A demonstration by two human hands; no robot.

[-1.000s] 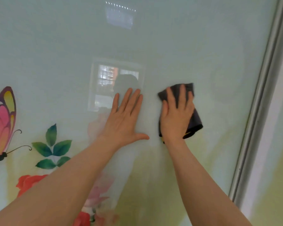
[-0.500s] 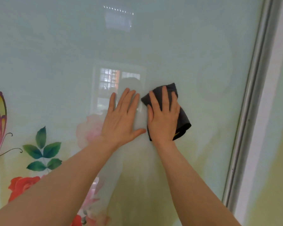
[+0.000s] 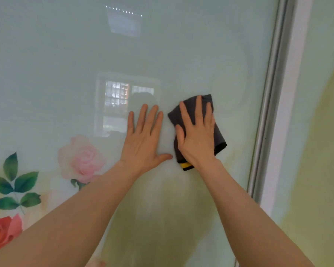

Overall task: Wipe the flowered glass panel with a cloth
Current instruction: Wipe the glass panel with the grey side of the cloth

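Change: since a second ago the cloth and the right hand swung in toward the left hand, then back out a little; the left hand has stayed put on the glass, and the view has drifted so a pink rose now shows.
Forearms: both bare arms reach up from the lower edge toward the flowered glass panel, so the person can likely lean weight into it.
Left hand: flat on the panel just left of the cloth, fingers straight and close together, thumb spread toward the cloth, holding nothing; it seems to serve as a brace that steadies the body and perhaps the panel.
Right hand: spread flat over the cloth, fingers straight and slightly fanned, pressing it to the glass, not gripping it; a flat palm probably keeps even contact for the wipe.
Cloth: dark grey, folded, with a yellow tag at its lower edge; it lies against the plain middle of the panel.
Pink rose: printed left of and below the cloth, beyond the left hand.
Green leaves and red rose: leaves and red rose sit further left and lower than the cloth.
Metal frame: runs upright right of the cloth, well apart from it.
Reflection: a window shape shows in the glass above and left of the cloth.
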